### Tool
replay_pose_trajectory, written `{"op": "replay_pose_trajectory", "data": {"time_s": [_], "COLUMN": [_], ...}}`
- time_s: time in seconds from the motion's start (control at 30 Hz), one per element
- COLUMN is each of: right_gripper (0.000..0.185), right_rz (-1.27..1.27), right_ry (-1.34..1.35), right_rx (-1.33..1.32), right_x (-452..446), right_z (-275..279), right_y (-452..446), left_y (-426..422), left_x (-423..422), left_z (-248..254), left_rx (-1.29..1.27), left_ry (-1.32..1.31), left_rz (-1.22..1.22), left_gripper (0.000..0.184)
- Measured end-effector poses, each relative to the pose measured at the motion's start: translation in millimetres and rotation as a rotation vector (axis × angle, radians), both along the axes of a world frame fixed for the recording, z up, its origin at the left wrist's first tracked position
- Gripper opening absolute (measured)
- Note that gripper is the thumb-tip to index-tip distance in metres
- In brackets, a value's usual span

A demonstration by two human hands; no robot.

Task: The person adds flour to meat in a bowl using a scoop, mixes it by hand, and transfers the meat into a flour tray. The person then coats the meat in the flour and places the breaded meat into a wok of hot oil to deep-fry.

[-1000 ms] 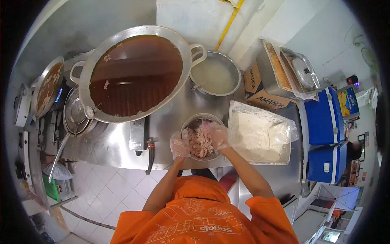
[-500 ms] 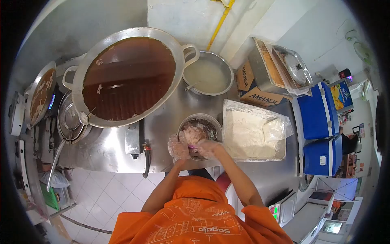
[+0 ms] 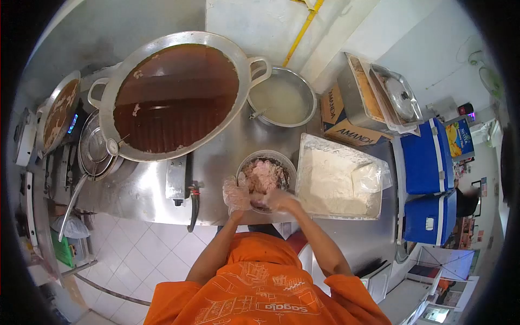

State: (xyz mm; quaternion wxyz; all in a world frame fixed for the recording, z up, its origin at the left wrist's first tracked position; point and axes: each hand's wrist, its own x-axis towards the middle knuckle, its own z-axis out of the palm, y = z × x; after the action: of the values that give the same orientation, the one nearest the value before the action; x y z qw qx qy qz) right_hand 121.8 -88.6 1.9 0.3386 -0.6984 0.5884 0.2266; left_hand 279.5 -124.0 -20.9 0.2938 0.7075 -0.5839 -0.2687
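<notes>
A round metal bowl (image 3: 293, 169) stands near the counter's front edge. Inside it lies a lumpy, pale pink, wet mixture (image 3: 264, 176), with darker residue on the inner wall. My left hand (image 3: 236, 196), in a clear plastic glove, is closed at the bowl's left front rim. My right hand (image 3: 279, 201), also gloved, is over the front right of the bowl and blurred by motion. Its fingers look curled around a small purple thing, mostly hidden. Right beside the bowl is a rectangular tub of white flour-like powder (image 3: 330, 181).
A wide two-handled pan (image 3: 187, 37) of brown oil stands back left, a thermometer (image 3: 112, 147) at its rim. Behind the bowl is a basin (image 3: 313, 103) of cloudy liquid. Strainers (image 3: 93, 146) lie left; cardboard boxes (image 3: 346, 133) and blue coolers (image 3: 425, 157) stand right.
My right hand has shifted slightly and blurred. The pink mixture now lies spread in the bowl, where before it was heaped by my hands. The view has tilted a little.
</notes>
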Motion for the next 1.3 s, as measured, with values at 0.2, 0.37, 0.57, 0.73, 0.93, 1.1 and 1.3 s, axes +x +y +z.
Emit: {"op": "replay_pose_trajectory", "data": {"time_s": [0.2, 0.37, 0.57, 0.73, 0.93, 1.1, 1.3], "right_gripper": [0.027, 0.024, 0.022, 0.024, 0.023, 0.016, 0.019], "right_rz": [-0.315, -0.254, -0.461, -0.057, -0.267, -0.621, -0.076], "right_ry": [0.119, -0.084, -0.024, -0.206, 0.13, 0.003, -0.023], "right_rx": [-0.148, -0.05, -0.332, -0.215, -0.368, -0.662, -0.766], "right_x": [-6, 20, -30, 23, -8, 37, 29], "right_z": [-23, -24, -9, -54, 61, -5, 52], "right_y": [-29, 5, -34, -30, -24, -21, -3], "left_y": [2, 0, 2, -2, -1, -6, -9], "left_x": [8, -1, 5, 7, 14, 4, 9], "left_z": [10, -5, -19, 13, 11, 9, 5], "left_rx": [0.0, -0.051, -0.083, 0.044, -0.021, 0.052, 0.025], "left_ry": [-0.024, -0.073, -0.17, 0.015, 0.038, -0.024, -0.03], "left_rz": [-0.134, -0.035, -0.117, -0.01, -0.004, -0.011, -0.095], "left_gripper": [0.043, 0.039, 0.04, 0.044, 0.045, 0.048, 0.048]}}
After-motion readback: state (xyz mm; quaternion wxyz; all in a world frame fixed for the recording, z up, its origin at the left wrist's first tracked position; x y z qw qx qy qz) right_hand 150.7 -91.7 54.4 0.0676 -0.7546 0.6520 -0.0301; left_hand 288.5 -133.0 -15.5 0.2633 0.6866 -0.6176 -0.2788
